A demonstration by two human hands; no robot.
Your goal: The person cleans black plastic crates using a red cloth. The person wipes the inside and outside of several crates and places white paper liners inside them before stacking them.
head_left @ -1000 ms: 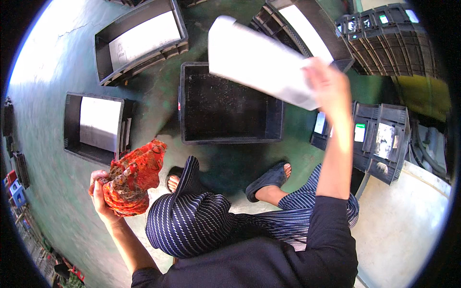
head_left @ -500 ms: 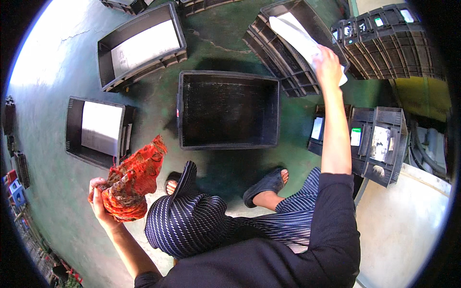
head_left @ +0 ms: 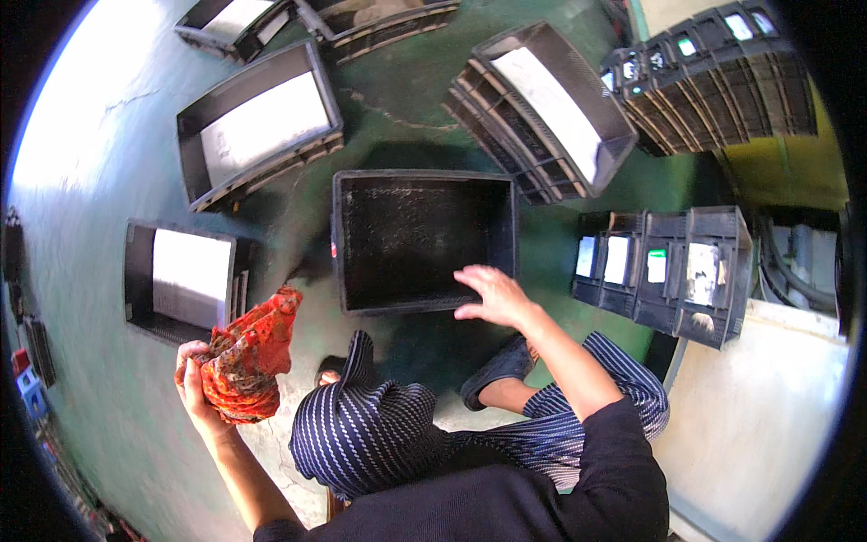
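the right hand [head_left: 495, 296] holds nothing, fingers spread. it is nearer the black box [head_left: 406, 239], which lies at ten o'clock, long way nine to three. the left hand [head_left: 195, 384] grips a red cloth [head_left: 248, 366].

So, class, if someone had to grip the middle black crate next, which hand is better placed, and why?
Probably the right hand: it holds nothing, and its spread fingers are at the middle black crate's near rim. The left hand is farther off, gripping a red patterned cloth.
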